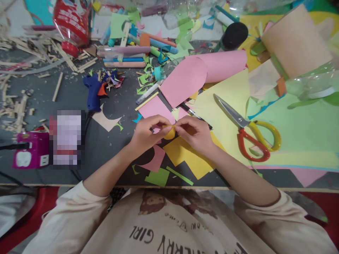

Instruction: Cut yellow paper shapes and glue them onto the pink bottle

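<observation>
My left hand [150,131] and my right hand [194,131] meet above the near middle of the table. Between their pinched fingertips is a small piece of yellow paper [169,133], with its upper edge seen nearly edge-on. Fingers hide part of it. Under and beside my right hand lies a larger sheet of yellow paper [190,155] with cut edges. Pink paper [157,109] lies just beyond my left hand. To the right, scissors [245,123] with one red and one yellow handle rest on pale yellow paper [225,95], blades apart.
A blue glue gun [93,91] lies left, near wood sticks [19,109] and a red-labelled bottle [72,24]. Markers [127,51] and paper scraps crowd the back. A pink paper roll [225,65] and a tan cylinder [296,40] lie right. The table's front edge [127,186] is near my body.
</observation>
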Available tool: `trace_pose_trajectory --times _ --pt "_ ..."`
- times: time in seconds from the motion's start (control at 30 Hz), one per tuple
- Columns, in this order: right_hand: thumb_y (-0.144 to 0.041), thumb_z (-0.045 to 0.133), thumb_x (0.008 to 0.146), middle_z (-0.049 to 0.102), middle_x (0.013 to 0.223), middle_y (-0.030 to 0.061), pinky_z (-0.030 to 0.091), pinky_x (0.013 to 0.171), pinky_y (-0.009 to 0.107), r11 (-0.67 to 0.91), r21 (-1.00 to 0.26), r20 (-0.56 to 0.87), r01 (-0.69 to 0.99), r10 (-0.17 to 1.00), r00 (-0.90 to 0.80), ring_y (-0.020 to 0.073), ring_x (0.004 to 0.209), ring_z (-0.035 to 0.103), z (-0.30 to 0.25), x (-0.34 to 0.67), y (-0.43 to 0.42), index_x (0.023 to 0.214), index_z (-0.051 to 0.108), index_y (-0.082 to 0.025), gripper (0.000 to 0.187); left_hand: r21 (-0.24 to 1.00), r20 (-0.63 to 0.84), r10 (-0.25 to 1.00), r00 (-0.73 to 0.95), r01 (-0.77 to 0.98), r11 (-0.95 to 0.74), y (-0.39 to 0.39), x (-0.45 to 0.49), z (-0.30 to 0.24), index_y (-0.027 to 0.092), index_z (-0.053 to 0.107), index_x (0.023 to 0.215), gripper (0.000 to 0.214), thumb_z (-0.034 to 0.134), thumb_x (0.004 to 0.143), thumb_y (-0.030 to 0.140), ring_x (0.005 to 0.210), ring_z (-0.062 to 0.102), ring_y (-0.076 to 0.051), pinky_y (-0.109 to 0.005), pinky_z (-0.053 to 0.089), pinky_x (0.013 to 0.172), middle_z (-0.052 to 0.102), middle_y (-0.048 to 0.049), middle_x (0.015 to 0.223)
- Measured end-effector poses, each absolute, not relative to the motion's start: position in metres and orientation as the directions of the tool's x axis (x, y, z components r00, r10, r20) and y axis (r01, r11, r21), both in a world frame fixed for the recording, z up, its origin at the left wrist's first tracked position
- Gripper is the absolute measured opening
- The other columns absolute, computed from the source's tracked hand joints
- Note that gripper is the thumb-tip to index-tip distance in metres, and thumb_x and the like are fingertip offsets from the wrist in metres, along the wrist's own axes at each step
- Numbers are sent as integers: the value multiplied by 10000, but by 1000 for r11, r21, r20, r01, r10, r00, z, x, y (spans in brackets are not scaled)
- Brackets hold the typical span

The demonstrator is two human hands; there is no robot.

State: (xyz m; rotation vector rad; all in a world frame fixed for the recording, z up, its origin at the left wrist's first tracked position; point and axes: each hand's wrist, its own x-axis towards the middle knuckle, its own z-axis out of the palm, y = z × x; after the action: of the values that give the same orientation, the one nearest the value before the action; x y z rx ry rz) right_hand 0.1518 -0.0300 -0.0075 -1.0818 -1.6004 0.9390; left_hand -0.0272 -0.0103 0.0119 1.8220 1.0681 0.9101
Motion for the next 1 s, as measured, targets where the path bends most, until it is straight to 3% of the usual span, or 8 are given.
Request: trace_pose_trajectory --times 0.37,0.63,0.83,1.0 --pt "-201 596 892 692 703 -2 452 542 237 317 -913 271 255 941 -201 110 596 596 -6 154 -30 776 656 -214 131 800 317 856 407 370 -472 -13 -27 7 176 662 772 123 636 887 207 661 655 -97 -174 459 608 735 0 731" --pt "-219 597 902 658 671 -7 451 555 240 344 -895 298 283 935 -193 114 596 587 -5 154 -30 775 651 -215 138 825 285 878 385 367 -429 -15 -25 9 178 655 761 135 624 887 217 648 641 -99 -188 461 616 727 -1 723" --pt "-232 611 879 658 679 -3 467 557 262 261 -930 238 259 964 -116 124 597 584 -2 155 -30 768 638 -210 116 878 221 925 310 349 -327 -13 -24 13 178 639 738 119 612 853 195 638 646 -87 -161 474 579 722 5 727" --pt "-267 620 883 666 699 0 461 564 270 272 -927 245 258 961 -131 127 613 581 -4 154 -30 780 645 -215 118 867 262 908 326 333 -370 -14 -24 12 175 636 742 112 607 850 160 637 644 -82 -152 474 570 718 7 720"
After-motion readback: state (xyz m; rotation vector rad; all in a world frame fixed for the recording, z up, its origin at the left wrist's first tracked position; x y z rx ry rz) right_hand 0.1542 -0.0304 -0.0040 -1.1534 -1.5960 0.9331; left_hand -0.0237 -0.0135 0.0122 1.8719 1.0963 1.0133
